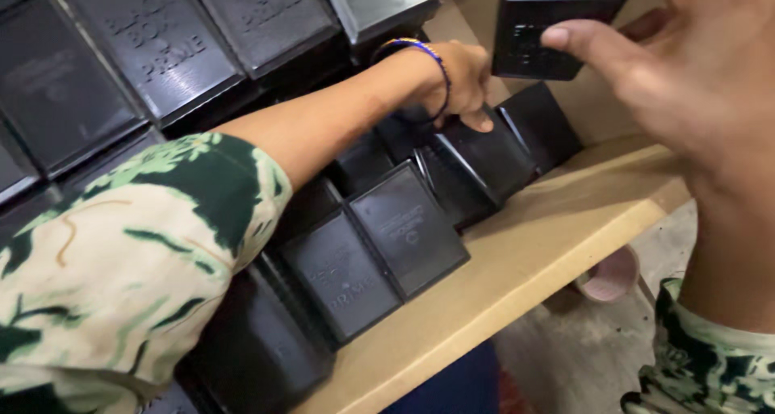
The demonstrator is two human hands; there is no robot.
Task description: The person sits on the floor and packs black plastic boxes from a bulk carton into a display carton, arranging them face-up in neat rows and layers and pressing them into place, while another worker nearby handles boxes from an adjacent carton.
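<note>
My left hand (462,81), with a blue and yellow bead bracelet on the wrist, reaches across the wooden shelf (533,253) and presses its fingers onto a tilted black plastic box (484,157) in the row at the back. Two more black lidded boxes (373,257) lie side by side nearer to me. My right hand (686,83) hovers high at the right with its fingers spread and nothing in it, close to a black box (534,35) that stands at the top of the view.
Stacks of black embossed boxes (153,47) fill the upper left. A pink round cup (609,275) sits on the grey floor under the shelf edge. My patterned green and cream sleeves show at the left and bottom right.
</note>
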